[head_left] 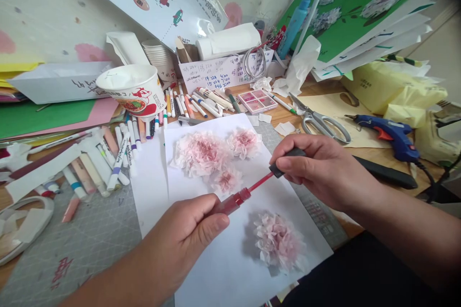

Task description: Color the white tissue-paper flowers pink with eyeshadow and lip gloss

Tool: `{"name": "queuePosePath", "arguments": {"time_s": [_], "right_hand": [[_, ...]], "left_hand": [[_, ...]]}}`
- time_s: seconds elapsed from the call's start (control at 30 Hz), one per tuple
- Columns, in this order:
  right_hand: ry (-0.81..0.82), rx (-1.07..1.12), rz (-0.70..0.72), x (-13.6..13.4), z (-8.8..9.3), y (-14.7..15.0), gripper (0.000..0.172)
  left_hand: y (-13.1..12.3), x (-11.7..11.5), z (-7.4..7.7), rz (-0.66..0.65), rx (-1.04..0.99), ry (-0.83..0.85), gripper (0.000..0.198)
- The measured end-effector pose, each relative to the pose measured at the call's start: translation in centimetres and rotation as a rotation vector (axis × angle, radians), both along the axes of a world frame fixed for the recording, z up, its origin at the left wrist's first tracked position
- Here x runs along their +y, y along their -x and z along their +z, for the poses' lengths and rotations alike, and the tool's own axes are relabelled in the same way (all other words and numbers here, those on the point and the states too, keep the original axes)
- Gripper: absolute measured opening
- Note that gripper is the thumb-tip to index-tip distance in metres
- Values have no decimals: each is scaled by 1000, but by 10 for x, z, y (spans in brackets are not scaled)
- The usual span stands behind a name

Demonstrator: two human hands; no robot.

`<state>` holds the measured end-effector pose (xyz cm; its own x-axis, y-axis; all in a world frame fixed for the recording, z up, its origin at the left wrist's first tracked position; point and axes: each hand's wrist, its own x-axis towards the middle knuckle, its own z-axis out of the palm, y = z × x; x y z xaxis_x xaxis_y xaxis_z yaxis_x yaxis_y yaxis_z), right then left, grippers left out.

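My left hand [196,230] is closed around a small reddish lip gloss tube [234,201], tilted up to the right. Between the thumb and fingers of my right hand [317,168] is the black cap of the lip gloss wand [261,181]. The wand's red stem is drawn partly out, its end at or inside the tube's neck. Beneath both hands lies a white paper sheet [223,129]. On it are a large pink-white tissue paper flower [203,151], two smaller flowers [245,141] [227,180], and another flower [280,242] nearer me.
Scissors [322,122] and a blue glue gun [391,134] lie to the right. Many markers [122,163] are scattered left, beside a paper bowl [135,91]. An eyeshadow palette [257,100] sits behind the sheet. A grey cutting mat [90,244] spreads underneath.
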<state>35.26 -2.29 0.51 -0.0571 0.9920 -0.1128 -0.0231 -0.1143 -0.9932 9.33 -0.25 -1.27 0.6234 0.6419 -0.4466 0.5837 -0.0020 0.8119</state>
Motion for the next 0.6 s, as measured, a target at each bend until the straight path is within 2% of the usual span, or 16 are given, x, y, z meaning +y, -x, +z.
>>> {"name": "queuePosePath", "arguments": {"time_s": [0.2,0.3,0.47,0.6], "right_hand": [[48,203,-216,7,6,-9,14],[71,232,-285,10,3,-10,15],[96,224,-210,9,-12,-3,15],[109,187,-185,9,-19,0,11]], "left_hand": [[-2,-1,4,-7,40,-69,50],[-4,-6,4,-75,98,-135,51],[-7,-13,2,-239,123,-277,50],[-7,-14,1,-216,136,-307,50]]}}
